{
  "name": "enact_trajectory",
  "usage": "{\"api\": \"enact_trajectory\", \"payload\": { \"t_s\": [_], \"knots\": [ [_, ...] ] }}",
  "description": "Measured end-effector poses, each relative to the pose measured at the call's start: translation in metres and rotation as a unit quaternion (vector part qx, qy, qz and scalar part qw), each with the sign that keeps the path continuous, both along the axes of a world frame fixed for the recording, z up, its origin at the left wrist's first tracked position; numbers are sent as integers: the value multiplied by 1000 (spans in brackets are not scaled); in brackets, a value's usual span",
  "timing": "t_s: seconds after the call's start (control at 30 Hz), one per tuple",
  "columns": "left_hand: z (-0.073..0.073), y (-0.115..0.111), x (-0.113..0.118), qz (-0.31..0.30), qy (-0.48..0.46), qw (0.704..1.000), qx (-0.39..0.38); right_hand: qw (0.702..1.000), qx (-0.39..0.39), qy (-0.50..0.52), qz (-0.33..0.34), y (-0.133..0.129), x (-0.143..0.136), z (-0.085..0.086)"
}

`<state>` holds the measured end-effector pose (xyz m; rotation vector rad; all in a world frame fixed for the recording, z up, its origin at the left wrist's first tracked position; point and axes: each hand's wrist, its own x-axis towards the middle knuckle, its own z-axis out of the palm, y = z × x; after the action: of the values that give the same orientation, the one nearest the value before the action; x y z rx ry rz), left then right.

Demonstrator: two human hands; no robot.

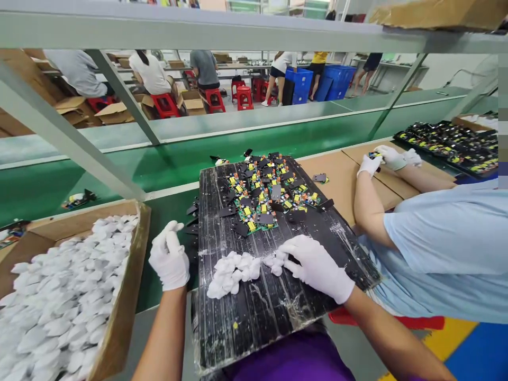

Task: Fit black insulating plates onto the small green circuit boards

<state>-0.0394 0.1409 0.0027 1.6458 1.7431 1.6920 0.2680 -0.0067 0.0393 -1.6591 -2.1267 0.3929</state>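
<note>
Though streaky, black board point(262, 317); stools point(244, 98) beyond.

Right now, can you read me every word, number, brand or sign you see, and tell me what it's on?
None can be read.
Small green circuit boards with yellow blocks: any print is too small to read.
Small rounded white pieces: no print shows.
Open brown cardboard box: no readable lettering.
Blue plastic bins: any markings are too small and blurred to read.
</note>
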Motion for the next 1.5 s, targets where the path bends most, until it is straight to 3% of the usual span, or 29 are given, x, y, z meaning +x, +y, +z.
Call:
{"api": "enact_trajectory", "payload": {
  "t_s": [0.07,0.17,0.2,0.27,0.33,0.4,0.5,0.6,0.73,0.87,0.93,1.0,1.07,1.2,1.3,1.5],
  "knots": [
    [25,-18,4,-4,-37,999,11,997,4,68,-23,-5,-2,-3],
    [66,-58,16,-73,-52,995,-32,986,24,156,-63,-11,-6,-6],
    [76,-72,23,-108,-21,992,-58,981,31,177,-70,-13,-8,-7],
    [87,-97,41,-230,135,962,-56,975,41,205,-74,-15,-14,-8],
    [86,-112,64,-324,286,902,6,974,52,209,-66,-17,-21,-9],
    [79,-118,86,-358,406,840,26,976,64,201,-57,-19,-27,-8],
    [67,-116,105,-326,490,808,22,971,72,222,-55,-23,-29,-5],
    [65,-113,108,-328,512,794,6,950,19,306,-58,-27,-25,-3],
    [68,-110,106,-362,474,803,0,900,-98,421,-48,-32,-14,-3],
    [63,-107,107,-334,478,812,12,867,-82,467,-153,-25,10,-9],
    [57,-105,110,-316,503,804,23,902,-29,384,-197,-15,30,-9],
    [53,-104,112,-303,517,800,34,945,18,256,-201,-1,51,-6],
    [50,-103,111,-301,508,806,48,966,36,169,-195,16,68,0],
    [50,-103,103,-307,461,826,103,977,30,128,-167,50,81,6],
    [50,-103,94,-321,421,837,141,984,20,112,-134,70,78,1],
    [48,-103,87,-328,391,848,141,990,-4,102,-93,88,73,-11]
  ]
}}
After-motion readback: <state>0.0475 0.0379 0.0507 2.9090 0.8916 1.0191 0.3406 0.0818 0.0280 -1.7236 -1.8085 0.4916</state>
